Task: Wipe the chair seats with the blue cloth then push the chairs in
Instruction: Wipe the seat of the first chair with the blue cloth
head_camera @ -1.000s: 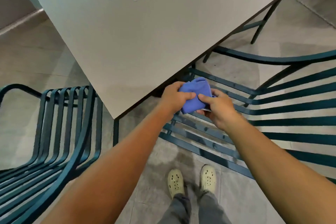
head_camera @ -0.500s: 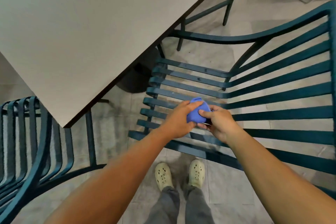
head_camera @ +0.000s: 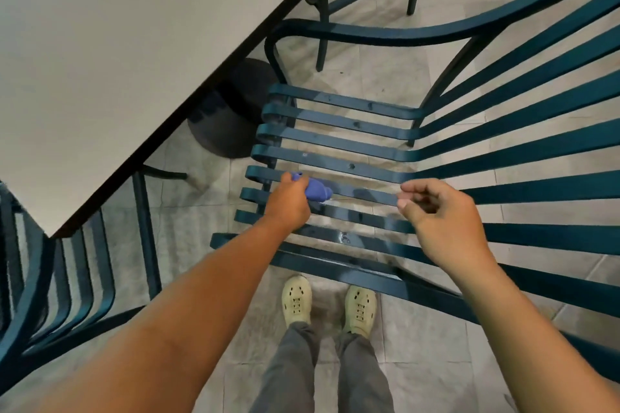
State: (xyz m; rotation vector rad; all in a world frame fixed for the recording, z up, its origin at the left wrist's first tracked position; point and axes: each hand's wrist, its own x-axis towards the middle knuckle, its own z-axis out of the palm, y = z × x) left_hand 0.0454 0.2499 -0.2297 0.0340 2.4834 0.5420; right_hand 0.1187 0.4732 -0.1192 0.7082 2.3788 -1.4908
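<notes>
Slatted chair seat [head_camera: 335,144] lies open from above, with floor visible through narrow gaps between the slats. The table edge [head_camera: 201,94] overhangs close to its front left, while the armrest [head_camera: 369,35] bounds the far side and the backrest slats [head_camera: 536,131] rise on the right.

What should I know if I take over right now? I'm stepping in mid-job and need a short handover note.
Left hand: closed on the bunched blue cloth, held at the slatted seat of the chair on the right.
Right hand: empty, fingers loosely curled above the same seat, touching nothing.
That chair stands pulled out from the table; spots and a wet-looking patch show on its slats.
A second chair at lower left also stands out from the table.
Done: cloth in hand, at the first seat.
Left: wipe this seat, wipe the other, push both chairs in.
</notes>
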